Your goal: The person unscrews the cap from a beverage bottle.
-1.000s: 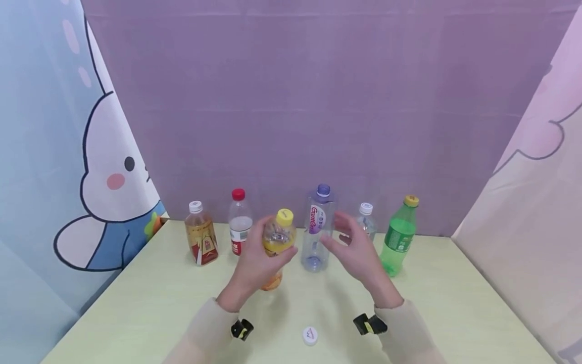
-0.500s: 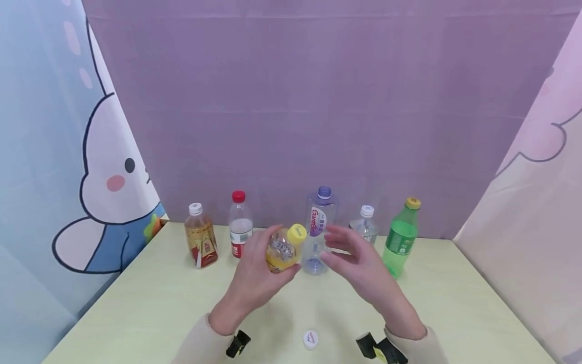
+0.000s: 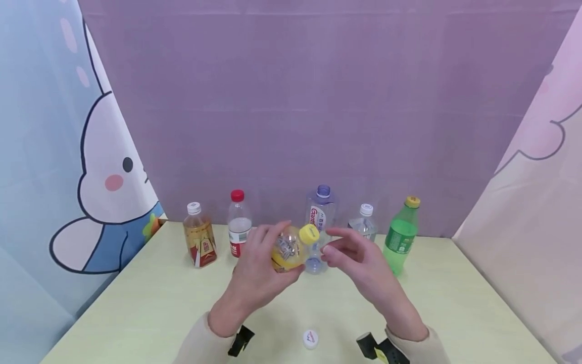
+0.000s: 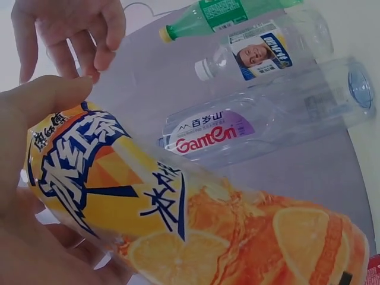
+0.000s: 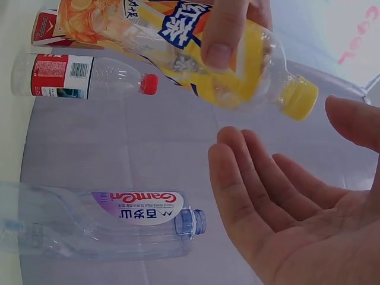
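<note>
My left hand (image 3: 261,268) grips a bottle with a yellow and orange label (image 4: 148,196) around its upper body. The bottle is tilted, its yellow cap (image 3: 309,234) pointing right toward my other hand. Close to that cap, my right hand (image 3: 361,263) holds nothing; in the right wrist view its fingers (image 5: 237,172) are spread and bent, apart from the cap (image 5: 299,98). Behind both hands stands a clear bottle without a cap (image 3: 321,212), partly covered by the gripped bottle. A loose white cap (image 3: 310,339) lies on the table between my forearms.
On the pale table (image 3: 150,308) an amber bottle (image 3: 200,240) and a red-capped bottle (image 3: 238,222) stand at left. To the right are a white-capped clear bottle (image 3: 364,222) and a green bottle (image 3: 401,235). A purple curtain (image 3: 295,111) hangs behind.
The yellow-capped bottle has gone from nearly upright to tilted, its cap swinging right and down. My right hand has come nearer to that cap, its thumb and index finger closer together.
</note>
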